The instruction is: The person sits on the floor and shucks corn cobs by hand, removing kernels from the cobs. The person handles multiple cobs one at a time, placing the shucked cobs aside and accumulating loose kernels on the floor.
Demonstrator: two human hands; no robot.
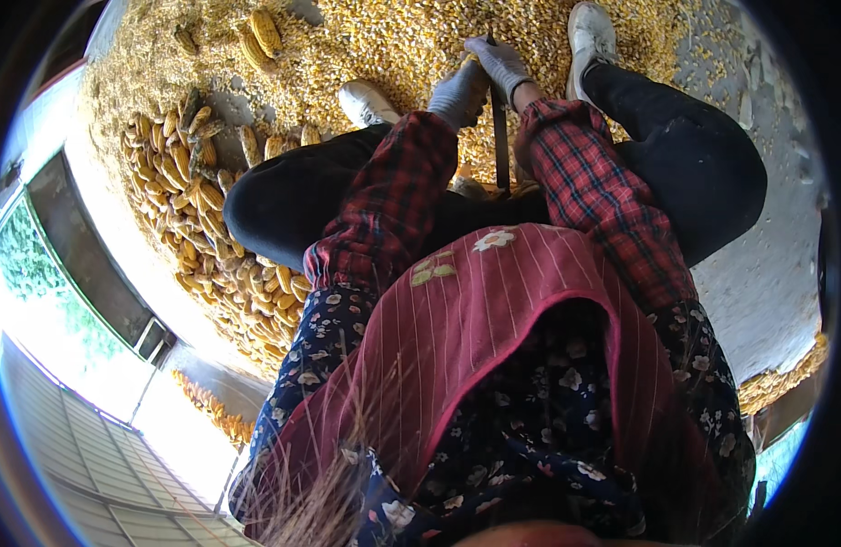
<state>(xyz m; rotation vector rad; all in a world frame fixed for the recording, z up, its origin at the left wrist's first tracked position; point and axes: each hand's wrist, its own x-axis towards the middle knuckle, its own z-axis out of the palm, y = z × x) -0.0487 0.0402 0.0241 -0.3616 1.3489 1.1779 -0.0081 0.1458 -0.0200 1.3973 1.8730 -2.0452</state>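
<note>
My left hand (459, 94), in a pale knit glove, is closed around something yellow, apparently an ear of corn, mostly hidden by the fingers. Close against it on the right, my right hand (499, 66), also gloved, has its fingers bent over the top of the same spot; what they grip is hidden. A dark narrow bar (499, 137) rises from between my legs and passes between the two hands. Loose corn kernels (406, 41) cover the floor beneath and beyond them.
A large heap of corn cobs (208, 225) lies to the left, past my bent knee. More cobs (264, 34) rest on the kernels at upper left. My white shoes (365, 102) stand on either side of my hands. Bare concrete floor (748, 301) shows at right.
</note>
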